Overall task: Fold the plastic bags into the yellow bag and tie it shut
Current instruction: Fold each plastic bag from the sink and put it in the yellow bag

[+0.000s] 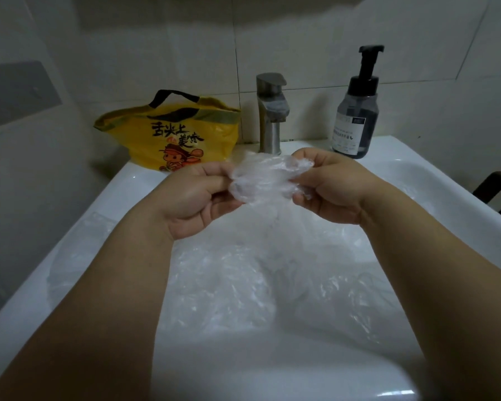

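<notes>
Hands work above a white sink (145, 180), seen from the head camera. My left hand (197, 195) and my right hand (327, 186) share one crumpled clear plastic bag (266, 176), which is bunched in the air between them. My left thumb and fingers pinch its near edge, and my right fingers curl round its other end, so both hands are closed on the film. Under my wrists, more loose plastic bags (272, 270) lie heaped in the basin and spread toward my forearms. Beyond my left hand, the yellow bag (168, 134) stands on the back rim against the wall tiles, mouth open, black handle up and a cartoon figure printed on its front. Past the bunched film, between my two hands, a steel tap (271, 111) rises from the ledge. Beyond my right hand, a dark pump bottle (356, 117) stands just beside the tap.
</notes>
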`<action>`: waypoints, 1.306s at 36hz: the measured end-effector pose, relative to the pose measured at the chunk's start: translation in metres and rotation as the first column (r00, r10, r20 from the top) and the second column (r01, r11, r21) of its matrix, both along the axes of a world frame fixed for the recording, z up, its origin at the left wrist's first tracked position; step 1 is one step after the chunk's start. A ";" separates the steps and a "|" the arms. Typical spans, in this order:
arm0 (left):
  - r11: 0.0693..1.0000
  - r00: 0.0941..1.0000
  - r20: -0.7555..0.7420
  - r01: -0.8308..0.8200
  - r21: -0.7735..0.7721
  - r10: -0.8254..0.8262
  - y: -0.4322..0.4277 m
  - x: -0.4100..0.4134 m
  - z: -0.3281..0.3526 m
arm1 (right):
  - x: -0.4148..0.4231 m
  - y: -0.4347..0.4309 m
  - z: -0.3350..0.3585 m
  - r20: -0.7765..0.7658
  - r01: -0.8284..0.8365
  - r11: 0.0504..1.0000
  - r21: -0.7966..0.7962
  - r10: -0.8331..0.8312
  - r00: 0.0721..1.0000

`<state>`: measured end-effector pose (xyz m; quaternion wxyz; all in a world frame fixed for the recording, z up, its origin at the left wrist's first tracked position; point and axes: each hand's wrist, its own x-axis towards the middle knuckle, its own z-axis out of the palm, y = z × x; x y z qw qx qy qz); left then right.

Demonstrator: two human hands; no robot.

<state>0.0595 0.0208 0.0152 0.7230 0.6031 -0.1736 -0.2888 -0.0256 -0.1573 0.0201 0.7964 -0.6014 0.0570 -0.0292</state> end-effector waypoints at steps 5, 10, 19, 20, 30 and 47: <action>0.997 1.000 -0.022 -0.009 -0.079 0.008 0.001 -0.003 0.004 | -0.002 -0.005 0.001 0.031 -0.085 0.996 0.022 0.084 0.996; 0.995 0.999 0.002 -0.052 -0.089 0.052 0.001 -0.006 0.007 | -0.007 -0.001 0.007 0.063 -0.198 0.973 0.119 0.191 0.979; 0.949 0.879 0.470 -0.213 0.234 0.081 -0.007 -0.006 -0.006 | 0.000 0.004 -0.004 -0.032 0.051 0.891 -0.452 -0.074 0.997; 0.949 0.875 0.476 -0.215 0.230 0.083 -0.007 -0.006 -0.006 | 0.001 0.003 -0.003 -0.033 0.065 0.896 -0.440 -0.089 0.995; 0.993 0.965 0.237 -0.102 -0.067 0.115 -0.007 -0.012 0.003 | 0.002 0.002 0.003 0.044 0.181 0.983 -0.034 -0.179 0.983; 0.943 0.950 0.262 0.079 0.323 -0.169 -0.003 -0.019 0.002 | 0.005 0.007 -0.002 0.173 0.155 0.987 -0.043 -0.145 0.974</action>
